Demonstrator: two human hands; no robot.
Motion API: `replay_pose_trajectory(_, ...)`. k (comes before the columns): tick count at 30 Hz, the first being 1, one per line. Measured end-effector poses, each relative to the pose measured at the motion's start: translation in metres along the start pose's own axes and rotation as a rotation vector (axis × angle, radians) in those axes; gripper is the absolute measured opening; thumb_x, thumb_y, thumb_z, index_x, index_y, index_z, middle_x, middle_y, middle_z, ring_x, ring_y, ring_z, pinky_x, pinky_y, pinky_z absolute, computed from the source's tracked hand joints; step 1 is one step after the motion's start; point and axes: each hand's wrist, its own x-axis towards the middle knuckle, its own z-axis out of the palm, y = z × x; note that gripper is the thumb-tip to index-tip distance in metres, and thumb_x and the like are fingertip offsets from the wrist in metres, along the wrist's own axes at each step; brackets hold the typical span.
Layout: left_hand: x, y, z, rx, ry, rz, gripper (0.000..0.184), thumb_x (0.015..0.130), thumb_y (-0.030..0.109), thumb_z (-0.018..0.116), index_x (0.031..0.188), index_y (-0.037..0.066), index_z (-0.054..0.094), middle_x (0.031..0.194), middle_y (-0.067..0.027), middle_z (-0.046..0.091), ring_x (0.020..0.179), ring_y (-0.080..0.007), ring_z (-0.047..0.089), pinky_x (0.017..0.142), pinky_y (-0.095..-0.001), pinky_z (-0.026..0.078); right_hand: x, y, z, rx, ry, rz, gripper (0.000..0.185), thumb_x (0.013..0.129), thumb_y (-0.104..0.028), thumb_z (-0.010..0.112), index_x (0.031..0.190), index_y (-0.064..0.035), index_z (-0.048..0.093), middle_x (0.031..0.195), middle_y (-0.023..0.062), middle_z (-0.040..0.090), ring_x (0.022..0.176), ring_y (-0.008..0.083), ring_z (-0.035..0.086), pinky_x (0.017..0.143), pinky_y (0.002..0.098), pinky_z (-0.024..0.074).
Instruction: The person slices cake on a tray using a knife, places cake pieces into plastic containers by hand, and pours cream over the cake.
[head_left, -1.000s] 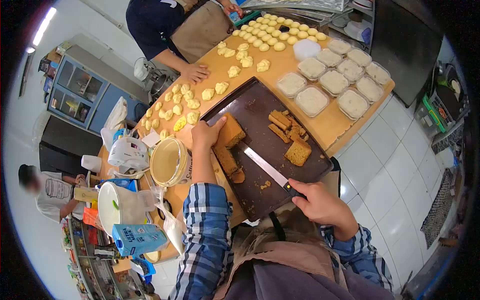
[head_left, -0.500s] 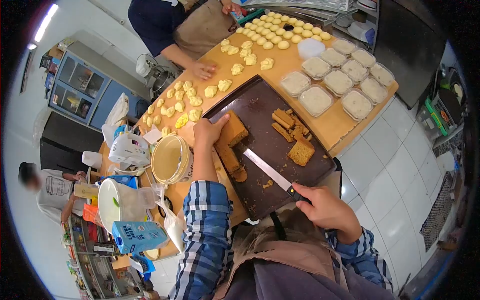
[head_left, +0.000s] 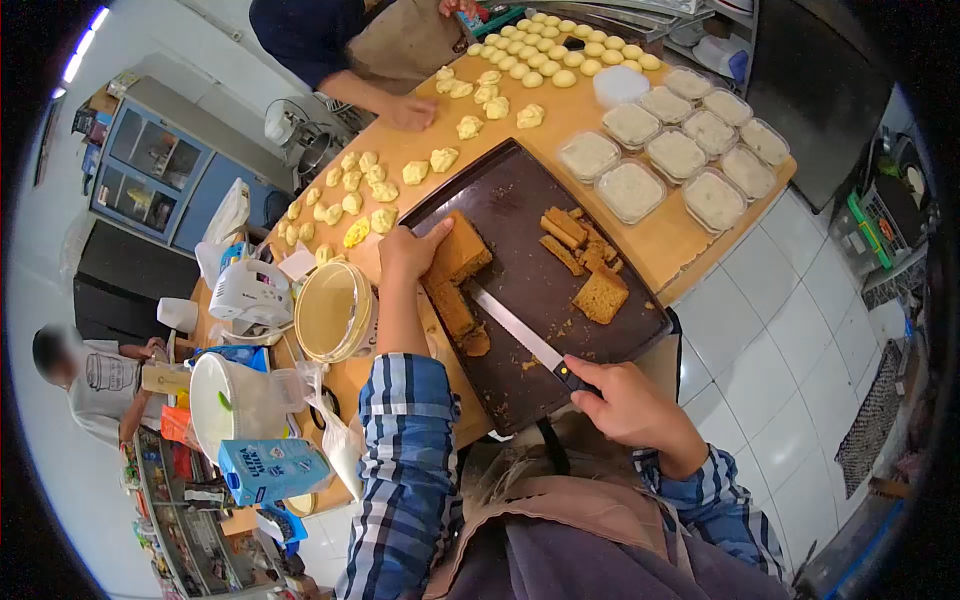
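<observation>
Steadying a block of cake (head_left: pixel 462 250) with the left hand (head_left: pixel 408 252), this person has the hand pressed up against the outer side of it, thumb along the top, though the other fingers are mostly hidden so can't tell how tightly it's closed. Right hand (head_left: pixel 632 402) is wrapped firmly round the handle of a knife (head_left: pixel 520 328), nearer the body and well apart from the left. So the cake sits just to the right of the left hand, and ahead and to the left of the right hand, with the blade bridging the gap. It's kind of L-shaped, and the tip of the knife is right at the inner corner, can't say if it's biting in. All this is on a dark tray (head_left: pixel 515 200), cake over at the left side, some cut pieces (head_left: pixel 600 295) on the right side, ahead of the right hand and touching neither hand. Crumbs are scattered near the blade. Beyond the tray there are dough lumps (head_left: pixel 414 173) and filled tubs (head_left: pixel 632 192) on the table (head_left: pixel 545 160)
</observation>
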Motion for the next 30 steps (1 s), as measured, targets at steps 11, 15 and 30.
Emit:
replay_pose_trajectory(11, -0.001, 0.003, -0.006, 0.013, -0.062, -0.006, 0.078, 0.067, 0.071, 0.066, 0.070, -0.007, 0.068, 0.070, -0.0220, 0.066, 0.070, -0.0304, 0.066, 0.066, -0.0379, 0.050, 0.005, -0.001, 0.008, 0.056, 0.060, -0.082, 0.045, 0.085, -0.013, 0.056, 0.123, 0.0101, 0.049, 0.096, 0.0324, 0.060, 0.091, 0.0444, 0.060, 0.079, 0.0447, 0.0479)
replay_pose_trajectory(15, -0.002, 0.004, -0.008, -0.015, -0.083, -0.004, 0.082, 0.067, 0.069, 0.068, 0.075, -0.013, 0.065, 0.077, -0.0279, 0.065, 0.077, -0.0372, 0.066, 0.070, -0.0414, 0.051, -0.009, -0.004, -0.003, -0.003, 0.044, -0.057, 0.045, 0.086, -0.013, 0.056, 0.123, 0.0106, 0.048, 0.099, 0.0323, 0.059, 0.093, 0.0439, 0.060, 0.080, 0.0443, 0.0478)
replay_pose_trajectory(30, -0.002, 0.005, -0.009, -0.017, -0.087, -0.008, 0.080, 0.069, 0.067, 0.068, 0.079, -0.013, 0.066, 0.080, -0.0285, 0.065, 0.079, -0.0378, 0.066, 0.071, -0.0415, 0.051, -0.016, 0.004, -0.009, -0.041, 0.083, -0.003, 0.045, 0.086, -0.011, 0.058, 0.127, 0.0056, 0.049, 0.098, 0.0292, 0.062, 0.087, 0.0392, 0.063, 0.076, 0.0393, 0.0480)
